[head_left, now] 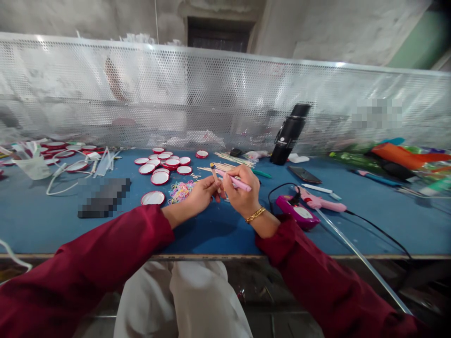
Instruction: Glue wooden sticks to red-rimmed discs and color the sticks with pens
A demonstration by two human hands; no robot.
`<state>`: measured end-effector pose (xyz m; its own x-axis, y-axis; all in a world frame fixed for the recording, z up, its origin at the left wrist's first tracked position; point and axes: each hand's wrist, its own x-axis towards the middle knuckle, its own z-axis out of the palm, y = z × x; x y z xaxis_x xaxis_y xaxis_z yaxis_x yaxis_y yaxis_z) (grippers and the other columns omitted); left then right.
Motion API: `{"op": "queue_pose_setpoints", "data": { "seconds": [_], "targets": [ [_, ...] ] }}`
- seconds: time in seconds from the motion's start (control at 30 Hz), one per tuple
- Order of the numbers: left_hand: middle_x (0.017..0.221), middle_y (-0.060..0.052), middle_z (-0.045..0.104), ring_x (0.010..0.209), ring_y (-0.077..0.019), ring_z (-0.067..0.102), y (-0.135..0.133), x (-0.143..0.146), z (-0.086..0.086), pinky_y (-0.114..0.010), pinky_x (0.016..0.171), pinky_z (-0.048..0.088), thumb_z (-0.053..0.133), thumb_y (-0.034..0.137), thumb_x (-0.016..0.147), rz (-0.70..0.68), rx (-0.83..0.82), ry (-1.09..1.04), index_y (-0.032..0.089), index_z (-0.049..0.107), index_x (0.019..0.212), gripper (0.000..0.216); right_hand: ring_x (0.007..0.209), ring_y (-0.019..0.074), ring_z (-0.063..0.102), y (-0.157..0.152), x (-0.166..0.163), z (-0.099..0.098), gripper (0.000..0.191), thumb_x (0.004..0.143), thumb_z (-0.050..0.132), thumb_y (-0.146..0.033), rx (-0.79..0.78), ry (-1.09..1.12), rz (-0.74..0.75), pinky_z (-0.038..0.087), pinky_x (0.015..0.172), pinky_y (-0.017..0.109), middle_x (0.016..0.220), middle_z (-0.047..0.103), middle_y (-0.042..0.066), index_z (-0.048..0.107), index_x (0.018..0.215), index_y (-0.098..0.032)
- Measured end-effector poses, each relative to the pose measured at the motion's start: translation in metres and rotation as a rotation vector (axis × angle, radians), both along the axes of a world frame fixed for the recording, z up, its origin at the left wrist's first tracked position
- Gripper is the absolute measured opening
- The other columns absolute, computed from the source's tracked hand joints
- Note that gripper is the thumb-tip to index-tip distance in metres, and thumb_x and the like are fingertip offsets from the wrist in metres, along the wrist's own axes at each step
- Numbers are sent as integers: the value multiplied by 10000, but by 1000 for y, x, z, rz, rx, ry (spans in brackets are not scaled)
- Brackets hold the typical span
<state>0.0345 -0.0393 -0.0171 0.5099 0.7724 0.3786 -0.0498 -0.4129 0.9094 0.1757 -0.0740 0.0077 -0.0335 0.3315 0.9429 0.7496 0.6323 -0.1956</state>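
Note:
Near the middle of the blue table, my left hand point(200, 195) pinches a short flat wooden stick point(213, 172) that stands upright, with a dark and yellow tip. My right hand point(246, 190) is closed around a pink pen point(241, 183), its front end pointing at the stick. The fingers of both hands almost meet, so the pen's tip is hard to make out. Beside my left hand lies a heap of small coloured rubber bands point(181, 191). Thin wooden sticks point(234, 159) are spread just beyond my hands.
Several red-rimmed lids point(160, 177) and a dark phone point(104, 199) lie to the left. A black bottle point(291, 134) stands by the perforated metal screen point(225, 94). At right are a pink glue gun point(322, 201), a purple power socket point(299, 215) and a long clear rod point(355, 251).

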Motion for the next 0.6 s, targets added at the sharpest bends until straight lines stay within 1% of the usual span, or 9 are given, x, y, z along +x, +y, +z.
{"op": "queue_pose_setpoints", "data": {
  "seconds": [0.1, 0.23, 0.43, 0.6],
  "targets": [
    [614, 7, 550, 523, -91, 479, -1, 0, 1, -220, 488, 331, 478, 520, 880, 8, 5, 0, 165, 555, 790, 375, 719, 172, 570, -1, -1, 0, 67, 828, 572, -254, -20, -28, 5, 447, 668, 325, 739, 608, 13, 543, 776, -223],
    [636, 4, 559, 531, -89, 494, -1, 0, 1, -220, 491, 334, 462, 497, 894, -3, -2, -8, 162, 540, 789, 359, 700, 172, 562, 0, 0, 0, 78, 828, 568, -249, -17, 2, -21, 441, 653, 324, 728, 607, 13, 538, 761, -221],
    [615, 12, 541, 517, -91, 467, -4, 1, 4, -230, 485, 321, 487, 529, 869, 10, -26, -13, 163, 544, 782, 380, 700, 171, 560, -1, -2, 0, 87, 825, 570, -258, -29, -38, 19, 445, 661, 324, 709, 595, 12, 547, 751, -218],
    [623, 13, 540, 524, -92, 478, -2, 2, 2, -229, 489, 326, 492, 516, 867, 5, -39, -23, 163, 549, 805, 363, 695, 172, 554, -1, -2, 0, 97, 819, 573, -260, -35, -35, -16, 438, 665, 328, 701, 591, 6, 541, 736, -220]
  ]
}}
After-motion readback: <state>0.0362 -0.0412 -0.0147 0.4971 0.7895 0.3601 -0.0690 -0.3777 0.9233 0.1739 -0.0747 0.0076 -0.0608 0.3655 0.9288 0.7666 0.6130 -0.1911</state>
